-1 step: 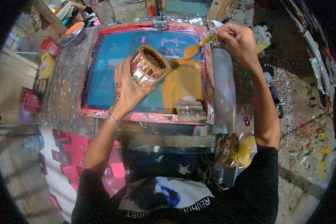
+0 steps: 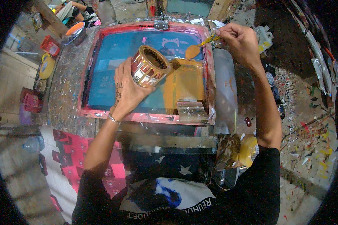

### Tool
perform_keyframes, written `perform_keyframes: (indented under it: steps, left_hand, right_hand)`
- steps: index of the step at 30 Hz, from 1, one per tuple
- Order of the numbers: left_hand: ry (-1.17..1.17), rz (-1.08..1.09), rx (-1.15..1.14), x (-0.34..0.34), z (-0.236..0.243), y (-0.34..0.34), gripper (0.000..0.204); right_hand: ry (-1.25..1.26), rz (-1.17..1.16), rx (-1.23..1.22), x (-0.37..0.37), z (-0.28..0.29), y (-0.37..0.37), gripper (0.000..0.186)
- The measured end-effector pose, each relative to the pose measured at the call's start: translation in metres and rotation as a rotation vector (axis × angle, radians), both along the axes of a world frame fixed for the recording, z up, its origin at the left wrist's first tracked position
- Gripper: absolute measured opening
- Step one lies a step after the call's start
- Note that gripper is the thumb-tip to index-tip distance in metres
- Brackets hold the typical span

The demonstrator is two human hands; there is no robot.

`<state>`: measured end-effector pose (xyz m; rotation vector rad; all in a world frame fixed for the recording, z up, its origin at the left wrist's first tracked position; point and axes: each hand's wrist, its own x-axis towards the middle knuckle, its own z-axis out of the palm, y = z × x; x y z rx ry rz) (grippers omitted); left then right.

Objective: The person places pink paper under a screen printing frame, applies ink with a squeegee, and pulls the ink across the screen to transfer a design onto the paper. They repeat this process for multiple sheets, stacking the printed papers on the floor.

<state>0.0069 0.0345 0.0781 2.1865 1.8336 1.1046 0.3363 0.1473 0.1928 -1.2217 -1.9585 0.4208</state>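
My left hand [image 2: 129,88] is wrapped round a paint-smeared can [image 2: 151,67], tilted with its open mouth toward the far side. The can is over the blue mesh of a red-framed printing screen [image 2: 109,88]. Between the pinched fingers of my right hand [image 2: 240,43] is the handle of a spoon [image 2: 192,51], its bowl coated in mustard-coloured ink. The spoon hangs over the screen's far right part, above a patch of the same ink [image 2: 187,80] spread on the mesh. A squeegee [image 2: 192,111] rests at the frame's near right corner, apart from both hands.
A metal hinge clamp [image 2: 161,24] sits at the frame's far edge. Right of the frame lies a grey rounded cylinder [image 2: 225,88]. At the left are a tub with orange contents [image 2: 76,30] and a red basket [image 2: 50,45]. Pink printed pieces [image 2: 79,153] lie at lower left.
The spoon's bowl has shifted very slightly. Otherwise both hands and the can stay as they were.
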Motion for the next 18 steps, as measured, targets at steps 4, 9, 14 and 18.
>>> perform_keyframes:
  steps: [4, 9, 14, 18]
  left_hand:
    - [-0.002, 0.004, 0.02, -0.001, 0.0, 0.001, 0.115]
    - [0.024, 0.01, 0.022, 0.003, 0.001, 0.001, 0.115]
    - [-0.005, -0.019, 0.01, 0.005, 0.005, -0.002, 0.111]
    - [0.024, -0.026, -0.028, 0.004, 0.007, -0.002, 0.109]
  right_hand:
    - [-0.085, -0.044, 0.045, 0.006, 0.013, -0.008, 0.018]
    - [-0.153, -0.008, 0.15, -0.001, 0.014, -0.012, 0.018]
    - [-0.081, 0.003, 0.123, -0.006, 0.012, -0.013, 0.017]
    - [0.032, -0.1, -0.071, 0.017, 0.011, -0.007, 0.017]
